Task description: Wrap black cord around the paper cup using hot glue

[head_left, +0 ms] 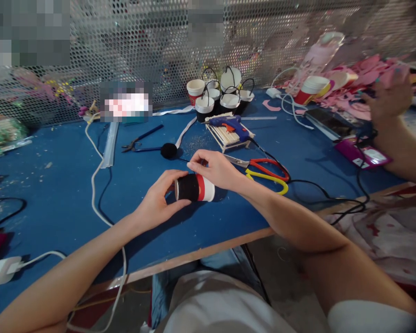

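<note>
A paper cup point(190, 187) wrapped in a black band, with red and white showing beside it, lies on its side in the fingers of my left hand point(154, 198). Over it, my right hand point(217, 169) is closed in a pinch. A thin black strand point(183, 160) runs to its fingertips; their exact grip is partly hidden. Just beyond is a round black pad point(168, 151), by the blue-handled pliers point(143, 140). Scissors point(268, 169) with red and yellow handles lie right of my right hand.
Several cups with black handles point(230, 101) stand at the back. A blue glue gun point(230, 126) rests on a small wooden rack point(222, 137). A white cable point(96, 185) crosses the left side. At right are a phone point(327, 121), pink scraps point(360, 78) and another person's hand point(391, 95).
</note>
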`<action>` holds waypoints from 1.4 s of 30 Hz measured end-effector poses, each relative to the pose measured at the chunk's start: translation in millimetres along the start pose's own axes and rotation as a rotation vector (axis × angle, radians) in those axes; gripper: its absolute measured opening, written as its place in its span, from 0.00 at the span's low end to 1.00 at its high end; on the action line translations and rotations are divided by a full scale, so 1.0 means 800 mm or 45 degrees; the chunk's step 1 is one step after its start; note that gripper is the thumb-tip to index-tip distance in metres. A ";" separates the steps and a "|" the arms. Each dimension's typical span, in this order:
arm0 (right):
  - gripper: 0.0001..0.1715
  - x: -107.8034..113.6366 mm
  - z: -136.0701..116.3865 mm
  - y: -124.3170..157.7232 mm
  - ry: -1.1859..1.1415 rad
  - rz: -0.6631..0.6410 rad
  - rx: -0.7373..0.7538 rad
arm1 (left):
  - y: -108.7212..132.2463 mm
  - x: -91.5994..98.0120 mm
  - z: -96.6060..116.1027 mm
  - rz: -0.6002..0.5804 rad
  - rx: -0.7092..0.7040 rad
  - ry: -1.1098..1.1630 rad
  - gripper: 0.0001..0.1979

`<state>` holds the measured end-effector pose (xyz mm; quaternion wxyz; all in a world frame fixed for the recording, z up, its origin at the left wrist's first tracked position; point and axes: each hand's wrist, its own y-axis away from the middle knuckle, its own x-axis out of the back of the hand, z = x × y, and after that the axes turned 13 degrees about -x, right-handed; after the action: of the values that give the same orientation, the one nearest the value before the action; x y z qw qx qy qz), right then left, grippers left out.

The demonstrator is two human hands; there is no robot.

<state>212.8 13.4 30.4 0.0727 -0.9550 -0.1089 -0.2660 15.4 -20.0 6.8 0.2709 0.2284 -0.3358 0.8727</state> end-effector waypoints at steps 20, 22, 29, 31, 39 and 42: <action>0.10 0.001 0.005 -0.004 0.002 -0.023 -0.098 | 0.002 0.005 -0.004 -0.118 -0.072 -0.154 0.25; 0.10 0.001 0.005 -0.006 -0.011 -0.041 -0.081 | 0.001 0.005 -0.003 -0.131 -0.101 -0.168 0.24; 0.11 0.002 0.005 -0.006 -0.067 -0.162 0.005 | 0.001 0.003 0.009 -0.243 -0.225 -0.246 0.23; 0.11 0.003 0.005 -0.006 -0.096 -0.223 0.025 | 0.001 0.003 0.011 -0.283 -0.213 -0.266 0.28; 0.10 -0.004 0.008 -0.006 -0.102 -0.363 0.038 | 0.001 0.001 0.015 -0.387 -0.125 -0.262 0.30; 0.13 0.003 0.005 -0.008 -0.066 -0.175 -0.043 | -0.001 0.001 0.016 -0.369 -0.093 -0.233 0.29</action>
<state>215.5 20.8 28.6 0.0354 -0.9530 -0.1715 -0.2472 17.9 -28.3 15.9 0.3705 0.3429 -0.3540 0.7873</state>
